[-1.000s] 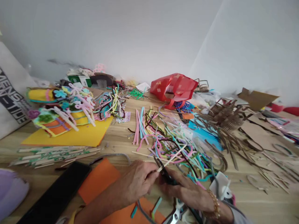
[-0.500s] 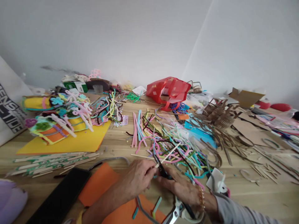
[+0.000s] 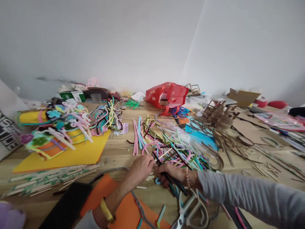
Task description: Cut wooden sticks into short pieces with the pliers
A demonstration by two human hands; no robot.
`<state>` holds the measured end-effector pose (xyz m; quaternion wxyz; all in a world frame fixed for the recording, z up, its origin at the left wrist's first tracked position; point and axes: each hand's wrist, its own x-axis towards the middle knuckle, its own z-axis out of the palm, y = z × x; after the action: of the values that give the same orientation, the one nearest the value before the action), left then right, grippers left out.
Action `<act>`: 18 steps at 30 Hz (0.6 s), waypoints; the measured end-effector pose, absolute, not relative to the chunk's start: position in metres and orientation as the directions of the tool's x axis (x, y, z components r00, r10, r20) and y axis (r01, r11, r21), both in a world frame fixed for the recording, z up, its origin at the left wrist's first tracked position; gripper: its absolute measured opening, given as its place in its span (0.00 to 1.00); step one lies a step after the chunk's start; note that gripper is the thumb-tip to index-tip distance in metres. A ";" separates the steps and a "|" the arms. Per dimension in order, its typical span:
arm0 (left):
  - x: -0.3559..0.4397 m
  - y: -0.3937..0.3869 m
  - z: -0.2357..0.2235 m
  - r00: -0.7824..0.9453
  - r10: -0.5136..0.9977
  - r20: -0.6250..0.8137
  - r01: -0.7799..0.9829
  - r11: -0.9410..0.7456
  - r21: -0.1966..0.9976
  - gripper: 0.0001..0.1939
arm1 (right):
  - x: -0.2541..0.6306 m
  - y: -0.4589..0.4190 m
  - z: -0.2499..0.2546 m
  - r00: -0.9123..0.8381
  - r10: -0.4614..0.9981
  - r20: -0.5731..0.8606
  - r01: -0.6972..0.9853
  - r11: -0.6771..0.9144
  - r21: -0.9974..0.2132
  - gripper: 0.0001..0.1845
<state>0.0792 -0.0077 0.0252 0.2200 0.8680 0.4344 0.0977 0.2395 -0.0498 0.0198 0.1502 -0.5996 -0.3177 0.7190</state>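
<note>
My left hand (image 3: pixel 141 166) is closed in a pinch on the near end of a thin wooden stick (image 3: pixel 165 153). My right hand (image 3: pixel 172 173), in a grey sleeve with a bead bracelet, grips a black cutting tool (image 3: pixel 169 179) whose jaws meet the stick right beside my left fingertips. The stick points up and to the right over a heap of coloured pipe cleaners (image 3: pixel 177 148). Short stick pieces (image 3: pixel 149 178) lie on the wooden table (image 3: pixel 119 149) under my hands.
Beige-handled scissors (image 3: pixel 190 206) and an orange foam sheet (image 3: pixel 124 216) lie near my arms, a black phone (image 3: pixel 66 206) at the left. Wrapped chopsticks (image 3: pixel 52 178), a yellow sheet (image 3: pixel 71 156) with pipe-cleaner crafts, a red bag (image 3: pixel 166 93) and cardboard strips (image 3: pixel 221 119) crowd the table.
The view has tipped down, so both hands sit higher and farther off. The stick looks shorter, and small cut pieces now lie on the table below the hands.
</note>
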 end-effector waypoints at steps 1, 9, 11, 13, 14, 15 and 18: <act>0.079 -0.006 0.025 0.606 0.795 -0.027 0.714 -0.529 0.459 0.14 | 0.239 -0.048 0.021 -0.234 0.581 -0.779 0.181 -0.761 -0.622 0.13; 0.076 0.001 0.024 0.627 0.777 -0.057 0.716 -0.546 0.435 0.14 | 0.232 -0.038 0.025 -0.176 0.511 -0.841 0.259 -0.801 -0.540 0.13; 0.075 0.001 0.024 0.635 0.770 -0.059 0.709 -0.552 0.439 0.14 | 0.231 -0.037 0.024 -0.163 0.518 -0.840 0.270 -0.795 -0.543 0.13; 0.075 0.002 0.024 0.638 0.768 -0.060 0.706 -0.552 0.444 0.14 | 0.231 -0.037 0.022 -0.157 0.523 -0.838 0.278 -0.791 -0.545 0.13; 0.075 0.002 0.023 0.638 0.768 -0.060 0.704 -0.550 0.448 0.14 | 0.231 -0.037 0.021 -0.158 0.524 -0.837 0.282 -0.788 -0.547 0.13; 0.074 0.003 0.023 0.638 0.767 -0.060 0.702 -0.549 0.453 0.14 | 0.231 -0.037 0.020 -0.160 0.526 -0.835 0.283 -0.786 -0.549 0.13; 0.074 0.004 0.025 0.646 0.761 -0.061 0.689 -0.547 0.475 0.15 | 0.233 -0.037 0.016 -0.172 0.531 -0.830 0.283 -0.780 -0.558 0.12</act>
<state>0.0740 0.0035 0.0249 0.2350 0.8761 0.4139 0.0764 0.2327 -0.0366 0.0164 0.0893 -0.6370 -0.3193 0.6959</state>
